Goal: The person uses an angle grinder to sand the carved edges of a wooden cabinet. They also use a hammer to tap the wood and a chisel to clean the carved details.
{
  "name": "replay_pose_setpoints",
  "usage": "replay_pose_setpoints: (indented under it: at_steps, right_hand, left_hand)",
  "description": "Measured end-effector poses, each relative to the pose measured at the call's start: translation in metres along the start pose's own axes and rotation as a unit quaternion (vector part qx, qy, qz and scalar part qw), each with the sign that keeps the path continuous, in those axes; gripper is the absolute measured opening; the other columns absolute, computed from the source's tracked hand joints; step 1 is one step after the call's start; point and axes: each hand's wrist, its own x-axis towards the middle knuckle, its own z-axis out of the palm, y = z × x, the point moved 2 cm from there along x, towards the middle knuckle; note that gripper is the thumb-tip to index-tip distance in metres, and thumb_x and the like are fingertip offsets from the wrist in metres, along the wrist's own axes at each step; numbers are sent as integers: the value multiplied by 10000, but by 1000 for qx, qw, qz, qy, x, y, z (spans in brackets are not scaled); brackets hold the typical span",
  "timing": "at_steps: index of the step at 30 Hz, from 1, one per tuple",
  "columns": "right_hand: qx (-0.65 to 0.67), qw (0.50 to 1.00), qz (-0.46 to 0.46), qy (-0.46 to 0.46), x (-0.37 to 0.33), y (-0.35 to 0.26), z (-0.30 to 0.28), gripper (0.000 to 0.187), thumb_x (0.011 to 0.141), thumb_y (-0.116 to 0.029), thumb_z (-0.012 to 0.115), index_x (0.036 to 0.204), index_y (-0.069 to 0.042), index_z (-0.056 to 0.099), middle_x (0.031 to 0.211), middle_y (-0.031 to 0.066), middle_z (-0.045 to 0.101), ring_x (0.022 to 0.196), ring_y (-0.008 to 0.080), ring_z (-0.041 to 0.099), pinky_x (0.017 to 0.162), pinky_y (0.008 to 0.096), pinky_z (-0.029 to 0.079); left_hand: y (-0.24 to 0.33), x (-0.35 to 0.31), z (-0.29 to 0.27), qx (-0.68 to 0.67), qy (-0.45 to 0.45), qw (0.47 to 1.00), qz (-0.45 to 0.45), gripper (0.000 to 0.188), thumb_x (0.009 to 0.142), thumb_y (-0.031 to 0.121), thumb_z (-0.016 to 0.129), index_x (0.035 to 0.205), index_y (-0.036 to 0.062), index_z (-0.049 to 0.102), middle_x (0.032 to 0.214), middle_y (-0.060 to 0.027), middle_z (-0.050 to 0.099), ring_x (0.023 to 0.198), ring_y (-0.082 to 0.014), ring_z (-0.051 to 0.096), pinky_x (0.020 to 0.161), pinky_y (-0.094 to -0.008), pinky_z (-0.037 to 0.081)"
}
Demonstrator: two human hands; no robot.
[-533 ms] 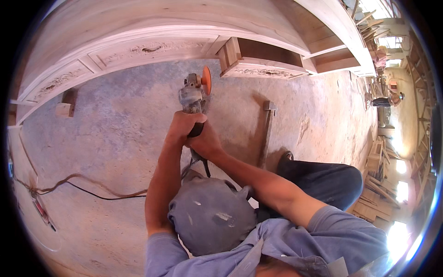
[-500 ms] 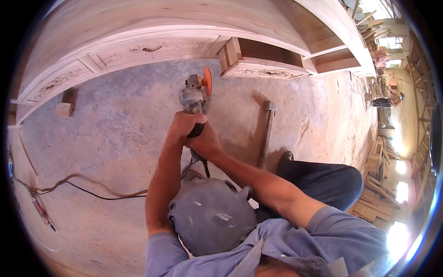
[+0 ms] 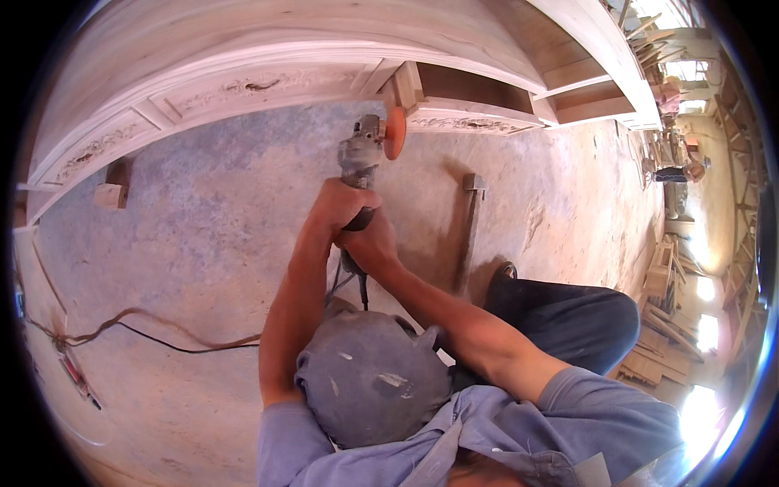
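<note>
Head view: the left hand (image 3: 341, 200) is grasping the grinder (image 3: 359, 154) just behind its metal head, with the thumb crossing the top. The right hand (image 3: 373, 242) is clasping the rear of the body; its fingers are wrapping around and are partly hidden. The grinder is pointing toward the cabinet (image 3: 284, 58), above the floor (image 3: 203, 227). Its orange disc (image 3: 396, 134) is standing on edge at the left front corner of the open drawer (image 3: 483, 122); contact cannot be told. To the right, a bar (image 3: 466, 239) is casting a shadow.
</note>
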Motion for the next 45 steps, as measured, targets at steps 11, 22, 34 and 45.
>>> replay_pose_setpoints:
  at_steps: [11,22,34,45]
  right_hand:
    - [1,999,-11,-34,13,29,1,290,661,-166,809,873,-21,676,821,73,714,801,183,702,693,359,530]
    - [22,997,-78,-17,-4,-3,-22,361,657,-183,838,932,-19,671,867,103,728,830,205,709,728,359,540]
    - [34,996,-87,10,-26,-37,-24,485,623,-193,838,1018,-11,624,872,135,720,826,265,714,739,395,544]
    - [-19,1000,11,-21,7,6,-7,379,639,-201,832,933,-25,671,872,114,723,859,239,717,753,380,539]
  left_hand:
    - [1,-1,5,-4,-2,1000,-25,260,717,160,777,793,-69,681,764,-60,658,697,-133,607,603,-339,490]
    - [40,-28,15,34,10,995,96,244,712,147,774,770,-68,677,750,-43,643,678,-115,583,586,-327,482]
    - [39,-35,9,55,3,996,74,272,707,144,779,815,-86,684,768,-66,658,691,-134,602,616,-338,498]
    - [16,-7,7,14,4,1000,8,235,715,142,781,761,-64,680,755,-49,657,680,-119,593,601,-331,493]
